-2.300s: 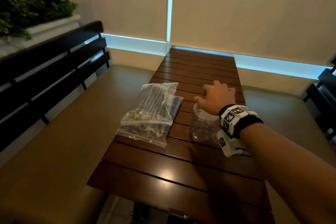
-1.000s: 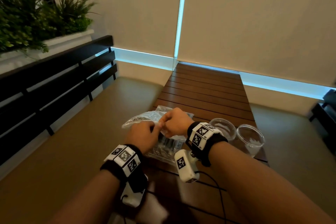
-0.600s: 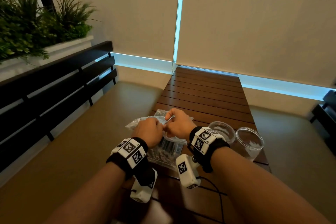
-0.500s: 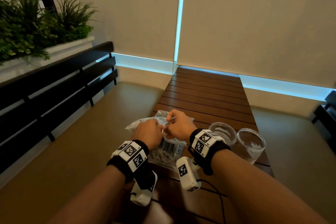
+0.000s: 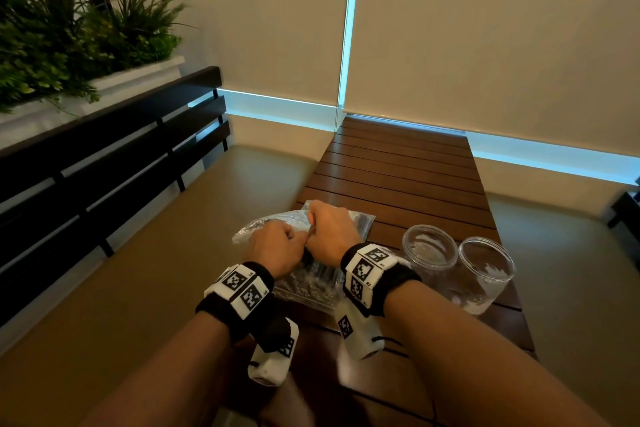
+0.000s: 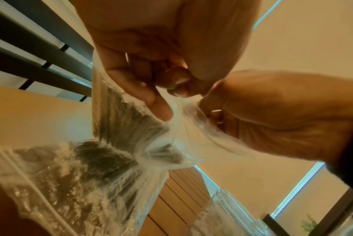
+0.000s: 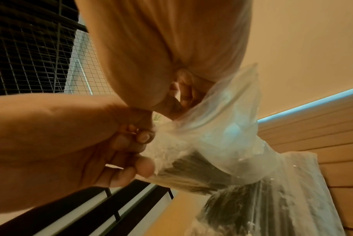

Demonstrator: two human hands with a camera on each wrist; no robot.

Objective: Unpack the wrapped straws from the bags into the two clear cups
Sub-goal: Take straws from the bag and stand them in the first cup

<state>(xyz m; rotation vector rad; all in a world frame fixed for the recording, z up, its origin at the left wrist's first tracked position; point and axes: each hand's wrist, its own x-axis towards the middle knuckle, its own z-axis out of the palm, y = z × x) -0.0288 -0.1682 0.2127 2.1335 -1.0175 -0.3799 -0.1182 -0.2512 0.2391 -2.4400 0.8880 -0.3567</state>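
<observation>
Early stage. Left hand and right hand, fingers pinching mouth of top straw bag, lifted off second bag on surface. Both clear cups empty, just right of bags. No straws out; both bags left to unpack.

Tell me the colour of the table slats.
The table slats are dark reddish-brown wood; the head view shows them best.
</observation>
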